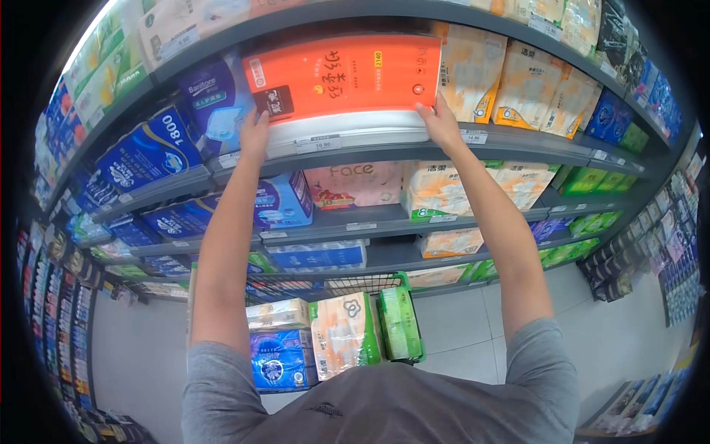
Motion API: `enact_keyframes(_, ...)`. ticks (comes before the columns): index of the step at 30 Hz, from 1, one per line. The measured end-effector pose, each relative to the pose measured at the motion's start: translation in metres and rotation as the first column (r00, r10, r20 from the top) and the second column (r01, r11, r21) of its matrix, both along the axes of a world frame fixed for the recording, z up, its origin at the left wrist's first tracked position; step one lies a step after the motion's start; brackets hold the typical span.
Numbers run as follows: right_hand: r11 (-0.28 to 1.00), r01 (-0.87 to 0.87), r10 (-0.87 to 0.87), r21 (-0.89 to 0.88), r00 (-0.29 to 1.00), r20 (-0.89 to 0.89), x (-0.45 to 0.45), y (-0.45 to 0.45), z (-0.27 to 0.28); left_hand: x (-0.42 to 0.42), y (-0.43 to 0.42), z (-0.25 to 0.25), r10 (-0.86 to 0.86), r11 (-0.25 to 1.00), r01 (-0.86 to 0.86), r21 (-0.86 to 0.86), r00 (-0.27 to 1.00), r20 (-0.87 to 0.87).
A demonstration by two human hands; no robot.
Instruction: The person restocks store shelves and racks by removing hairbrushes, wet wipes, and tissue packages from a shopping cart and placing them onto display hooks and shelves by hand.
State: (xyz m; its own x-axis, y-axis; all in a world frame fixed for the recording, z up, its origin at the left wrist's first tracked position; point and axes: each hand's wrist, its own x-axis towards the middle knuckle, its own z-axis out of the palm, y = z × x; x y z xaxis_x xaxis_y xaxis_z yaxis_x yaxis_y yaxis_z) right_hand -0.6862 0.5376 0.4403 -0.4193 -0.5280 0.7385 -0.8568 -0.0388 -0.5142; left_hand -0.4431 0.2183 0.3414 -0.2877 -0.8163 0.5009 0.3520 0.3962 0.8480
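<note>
A wide orange tissue pack (347,78) with a white lower side lies at the shelf's front edge, between my two hands. My left hand (255,133) grips its lower left corner, by a dark printed patch. At the lower right corner, my right hand (441,122) holds the pack with the thumb on its front. The fingers behind the pack are partly hidden. Left of it stands a purple-blue pack (214,100). Cream and orange tissue packs (473,70) stand to its right.
Below me is a shopping cart (414,318) with a blue pack (279,360), a cream-and-orange pack (342,333) and a green pack (399,322). Lower shelves hold a pink pack (355,185) and more packs. Price tags line the shelf edge (355,144). Tiled floor (458,322) lies right of the cart.
</note>
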Motion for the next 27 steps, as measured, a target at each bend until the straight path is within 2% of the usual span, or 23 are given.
enact_keyframes(2,1.0,0.029,-0.029,-0.008,1.0,-0.005,-0.001,0.001,-0.003,0.002,0.004,-0.001,-0.016,1.0,0.016,0.009,1.0,-0.008)
enact_keyframes(4,1.0,0.019,-0.018,0.0,0.97,0.241,0.018,0.009,0.008,0.003,0.009,-0.001,-0.033,0.999,0.034,0.02,0.999,-0.013)
enact_keyframes(7,0.997,-0.004,0.027,-0.074,0.949,0.315,0.019,0.009,0.005,0.0,0.001,-0.007,-0.005,1.0,0.005,-0.009,1.0,0.016)
enact_keyframes(14,0.996,0.06,-0.043,-0.062,0.967,0.251,0.018,0.007,0.001,0.004,0.013,-0.002,0.034,0.999,-0.032,-0.043,0.999,0.041)
enact_keyframes(16,0.99,0.059,-0.033,-0.13,0.979,0.2,0.027,0.006,0.004,0.006,0.02,0.0,0.027,0.999,-0.025,-0.048,0.999,0.043)
enact_keyframes(20,0.994,0.107,-0.098,-0.025,0.969,0.227,0.022,0.004,0.006,0.001,0.019,-0.002,0.021,0.999,-0.02,-0.029,1.0,0.019)
enact_keyframes(22,0.983,0.136,-0.101,-0.121,0.961,0.259,0.031,0.001,0.004,0.003,0.027,0.0,0.047,0.998,-0.045,-0.043,0.998,0.051)
enact_keyframes(23,0.982,0.173,-0.149,-0.081,0.958,0.245,0.035,0.002,0.004,0.003,0.027,-0.003,0.061,0.998,-0.06,-0.022,0.997,0.05)
enact_keyframes(25,0.988,0.151,-0.14,-0.035,0.966,0.218,0.026,-0.002,0.001,-0.004,0.019,-0.01,0.093,0.988,-0.079,-0.134,0.99,0.107)
enact_keyframes(26,0.989,0.144,-0.139,-0.011,0.971,0.196,0.018,-0.001,-0.001,-0.007,0.014,-0.013,0.097,0.99,-0.084,-0.115,0.989,0.115)
enact_keyframes(27,0.987,0.16,-0.161,0.024,0.982,0.101,-0.009,-0.004,-0.006,-0.011,0.008,-0.017,0.142,0.975,-0.121,-0.184,0.985,0.102)
